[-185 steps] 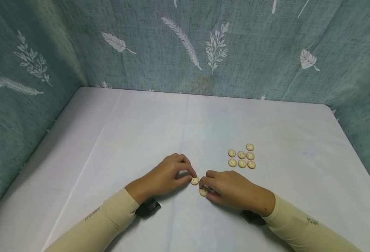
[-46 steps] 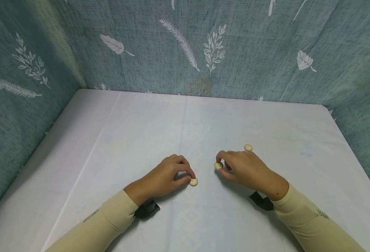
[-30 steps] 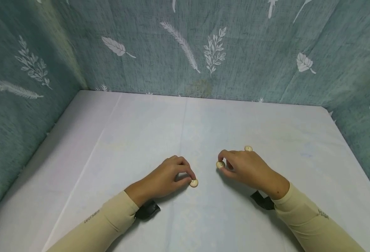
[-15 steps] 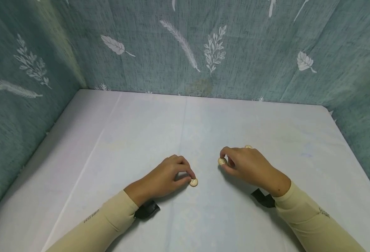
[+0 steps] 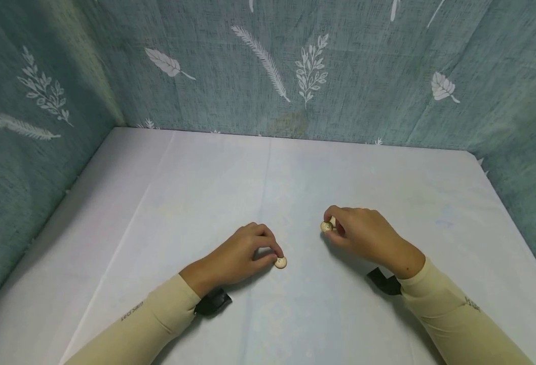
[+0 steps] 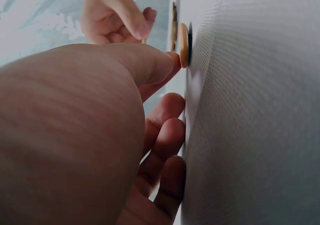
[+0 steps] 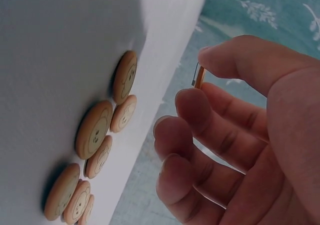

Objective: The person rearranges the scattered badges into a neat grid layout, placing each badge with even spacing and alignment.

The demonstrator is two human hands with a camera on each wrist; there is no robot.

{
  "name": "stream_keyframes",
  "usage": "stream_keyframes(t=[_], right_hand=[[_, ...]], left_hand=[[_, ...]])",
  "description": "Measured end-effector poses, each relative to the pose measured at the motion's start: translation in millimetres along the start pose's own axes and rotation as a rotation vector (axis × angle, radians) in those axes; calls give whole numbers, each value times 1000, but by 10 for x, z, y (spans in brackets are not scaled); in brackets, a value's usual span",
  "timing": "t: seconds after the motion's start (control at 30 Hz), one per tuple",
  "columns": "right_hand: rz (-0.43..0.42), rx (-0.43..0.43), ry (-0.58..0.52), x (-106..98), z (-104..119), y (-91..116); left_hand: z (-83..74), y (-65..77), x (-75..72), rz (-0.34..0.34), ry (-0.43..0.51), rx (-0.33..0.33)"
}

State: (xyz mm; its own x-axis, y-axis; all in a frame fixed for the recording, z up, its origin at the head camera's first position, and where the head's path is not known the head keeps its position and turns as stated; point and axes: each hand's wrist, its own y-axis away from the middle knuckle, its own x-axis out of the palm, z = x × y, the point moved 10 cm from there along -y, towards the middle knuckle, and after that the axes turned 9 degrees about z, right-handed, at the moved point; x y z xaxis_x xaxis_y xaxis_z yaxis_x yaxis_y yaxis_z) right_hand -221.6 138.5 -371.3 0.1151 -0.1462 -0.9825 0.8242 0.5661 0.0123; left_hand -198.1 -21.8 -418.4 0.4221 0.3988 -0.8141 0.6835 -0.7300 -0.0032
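Note:
My left hand (image 5: 242,253) rests low on the white table, thumb and index finger pinching the edge of a round wooden button (image 5: 281,262). In the left wrist view that button (image 6: 184,46) appears nearly edge-on against the cloth. My right hand (image 5: 366,233) pinches another wooden button (image 5: 326,226) between thumb and index finger, raised above the table. Seen from the right wrist, this held button (image 7: 199,77) is edge-on, its other fingers loosely curled. Several more wooden buttons (image 7: 93,130) with small drawn faces lie flat beside it; in the head view my right hand hides most of them.
White cloth covers the wide table (image 5: 195,177). Green leaf-patterned fabric (image 5: 204,86) rises along its back and sides. A black strap (image 5: 213,302) sits under the left wrist and another (image 5: 383,281) under the right.
My right hand, earlier close to the left hand's button, has moved right and away from me with its button, drifting further over the last second. The left hand has stayed put.

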Motion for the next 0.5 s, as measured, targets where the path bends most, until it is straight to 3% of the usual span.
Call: stream_keyframes(t=[0.5], right_hand=[[-3,37,1,-8,-161,-15]], left_hand=[[6,-3,9,8,-4,2]])
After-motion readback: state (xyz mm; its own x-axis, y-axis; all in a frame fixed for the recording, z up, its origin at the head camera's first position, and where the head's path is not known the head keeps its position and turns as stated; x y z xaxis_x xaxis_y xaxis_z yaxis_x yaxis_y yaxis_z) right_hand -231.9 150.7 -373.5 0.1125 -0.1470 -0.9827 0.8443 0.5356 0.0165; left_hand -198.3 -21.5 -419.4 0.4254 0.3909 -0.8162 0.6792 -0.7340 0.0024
